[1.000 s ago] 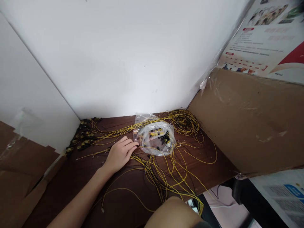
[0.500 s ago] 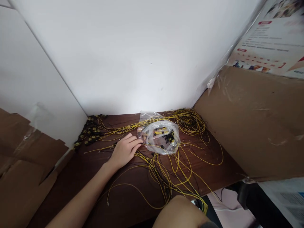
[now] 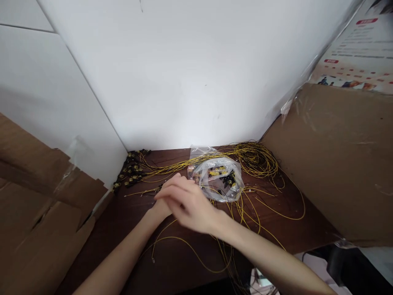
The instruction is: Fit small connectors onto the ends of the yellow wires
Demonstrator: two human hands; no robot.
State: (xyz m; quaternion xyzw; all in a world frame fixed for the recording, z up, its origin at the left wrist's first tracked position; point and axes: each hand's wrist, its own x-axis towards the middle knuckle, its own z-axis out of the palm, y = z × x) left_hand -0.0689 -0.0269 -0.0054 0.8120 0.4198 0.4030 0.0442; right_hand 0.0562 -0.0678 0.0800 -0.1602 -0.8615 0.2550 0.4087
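My right hand (image 3: pixel 188 203) reaches across from the right and lies over my left hand (image 3: pixel 160 208), its fingers stretched toward the left. Most of my left hand is hidden under it; only its heel and wrist show. Both rest on a dark wooden table (image 3: pixel 129 229) among thin yellow wires (image 3: pixel 242 209). Just behind the hands lies a clear plastic bag (image 3: pixel 219 178) holding small yellow and black connectors. A yellow wire with a free end (image 3: pixel 172 241) loops in front of my wrists.
A cluster of black and yellow connectors (image 3: pixel 130 174) sits at the back left corner. A coil of yellow wire (image 3: pixel 256 157) lies at the back right. Cardboard panels (image 3: pixel 344 164) flank the table on both sides; a white wall stands behind.
My right hand has come into view from the lower right and moved over my left hand. The left hand stays by the bag. The camera has shifted left.
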